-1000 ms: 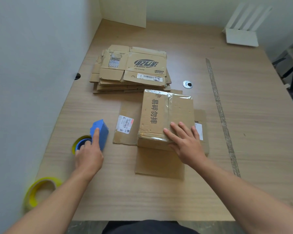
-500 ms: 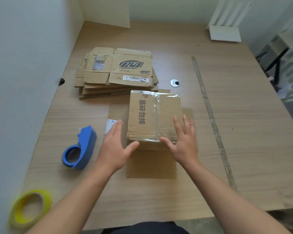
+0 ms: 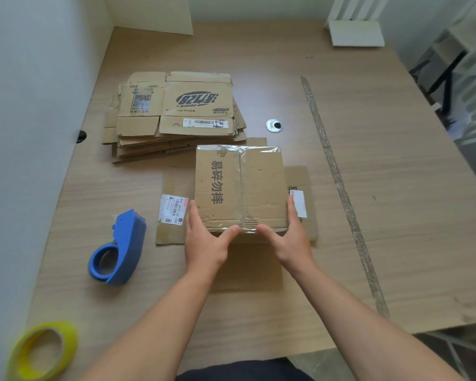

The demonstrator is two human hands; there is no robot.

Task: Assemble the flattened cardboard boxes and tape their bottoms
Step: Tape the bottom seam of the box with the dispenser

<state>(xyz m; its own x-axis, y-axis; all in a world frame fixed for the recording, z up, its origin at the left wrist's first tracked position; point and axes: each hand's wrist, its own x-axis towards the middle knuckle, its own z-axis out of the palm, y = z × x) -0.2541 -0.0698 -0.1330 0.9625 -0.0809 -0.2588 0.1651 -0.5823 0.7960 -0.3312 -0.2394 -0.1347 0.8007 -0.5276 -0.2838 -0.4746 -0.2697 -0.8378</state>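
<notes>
- The wooden table [image 3: 396,215] fills most of the view, and a white wall runs along its left side.
- A pile of flat boxes [image 3: 176,111] lies on the far left part of the table. The top one has dark print and a bar code sticker.
- The box [image 3: 241,188] sits in the middle of the table, just in front of the pile. It is folded up and turned so the taped side faces up. Shiny clear tape runs down the middle of that side. Its four loose flaps lie flat on the table all around it.
- The left hand [image 3: 206,243] lies flat against the left side of the box. The fingers are straight and the thumb rests on the near side.
- The right hand [image 3: 291,240] does the same on the right side. Its fingers are straight too, and its thumb almost meets the other thumb. Neither hand curls around anything.
- A white rack [image 3: 355,34] stands at the far right corner.
- A blue tape holder [image 3: 121,248] lies left of the box, near the left hand but not touching it.
- A yellow tape roll [image 3: 43,350] lies at the near left corner, well apart from the box.
- A white label [image 3: 173,209] is stuck on the left flap, beside the left fingers.
- A small metal ring [image 3: 274,125] sits in the table, to the right of the pile.
</notes>
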